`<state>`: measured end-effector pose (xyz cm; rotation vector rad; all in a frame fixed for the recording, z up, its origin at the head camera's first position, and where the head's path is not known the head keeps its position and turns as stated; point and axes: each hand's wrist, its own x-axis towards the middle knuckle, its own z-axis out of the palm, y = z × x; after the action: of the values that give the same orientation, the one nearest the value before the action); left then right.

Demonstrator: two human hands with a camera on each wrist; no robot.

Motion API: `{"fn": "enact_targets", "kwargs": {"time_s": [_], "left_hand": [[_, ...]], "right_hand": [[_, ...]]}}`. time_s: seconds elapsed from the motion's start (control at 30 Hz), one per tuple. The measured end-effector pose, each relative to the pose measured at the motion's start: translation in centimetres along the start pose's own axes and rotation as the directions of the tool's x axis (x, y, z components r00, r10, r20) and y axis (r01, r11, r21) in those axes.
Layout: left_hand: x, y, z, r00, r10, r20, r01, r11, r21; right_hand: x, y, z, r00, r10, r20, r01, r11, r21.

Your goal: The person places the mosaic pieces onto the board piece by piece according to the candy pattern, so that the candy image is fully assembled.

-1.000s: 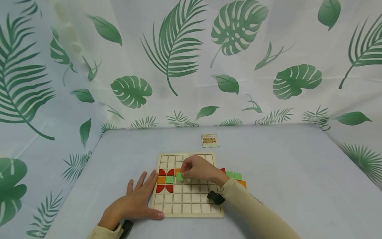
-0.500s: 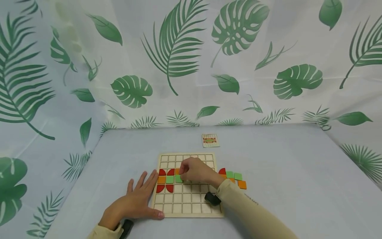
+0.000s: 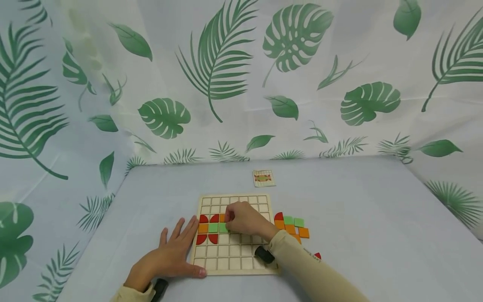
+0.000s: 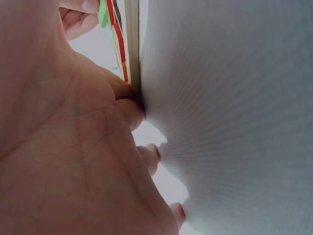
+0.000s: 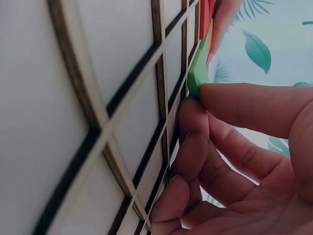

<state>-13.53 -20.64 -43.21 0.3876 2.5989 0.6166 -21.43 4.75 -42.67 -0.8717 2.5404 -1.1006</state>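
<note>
A square wooden grid board point(image 3: 234, 251) lies on the table. Toward its left side are red quarter-round tiles point(image 3: 201, 239), orange tiles and green square tiles. My left hand point(image 3: 171, 256) rests beside the board's left edge, fingers spread, index fingertip and thumb touching the rim. Over the middle of the board, my right hand point(image 3: 248, 219) pinches a green square tile point(image 5: 197, 71) between thumb and fingers. That tile sits at a grid cell right of another green tile point(image 3: 213, 227); the right wrist view has it slightly tilted. The right hand covers part of the upper grid.
Right of the board lie loose green tiles point(image 3: 299, 222), orange tiles point(image 3: 303, 233) and a red tile point(image 3: 279, 216), partly behind the right forearm. Another red tile point(image 3: 318, 255) shows past the sleeve. A small pattern card point(image 3: 264, 178) lies behind the board. Leaf-printed cloth hangs around.
My right hand has lowered the green tile from above the board into its cell and shifted slightly left. The left hand has stayed in place. The head view has turned a little.
</note>
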Motion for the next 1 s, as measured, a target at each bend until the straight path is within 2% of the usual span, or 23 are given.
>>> {"fn": "enact_targets", "kwargs": {"time_s": [0.3,0.53,0.8,1.0], "left_hand": [[-0.2,0.1,0.0,1.000,-0.003,-0.010,0.003,1.000,-0.008],[0.0,0.2,0.0,1.000,-0.011,0.001,0.011,1.000,0.001],[-0.1,0.2,0.0,1.000,-0.009,0.000,0.009,1.000,0.015],[0.0,0.1,0.3,1.000,-0.005,0.005,0.005,1.000,0.004]], "right_hand": [[-0.1,-0.1,0.6,0.999,-0.009,-0.049,0.007,1.000,-0.028],[-1.0,0.0,-0.1,0.999,0.044,-0.026,-0.043,0.998,0.036],[-2.9,0.4,-1.2,0.998,0.055,-0.028,-0.050,0.986,0.160],[-5.4,0.5,-3.6,0.998,0.043,-0.053,-0.031,0.979,0.200]]}}
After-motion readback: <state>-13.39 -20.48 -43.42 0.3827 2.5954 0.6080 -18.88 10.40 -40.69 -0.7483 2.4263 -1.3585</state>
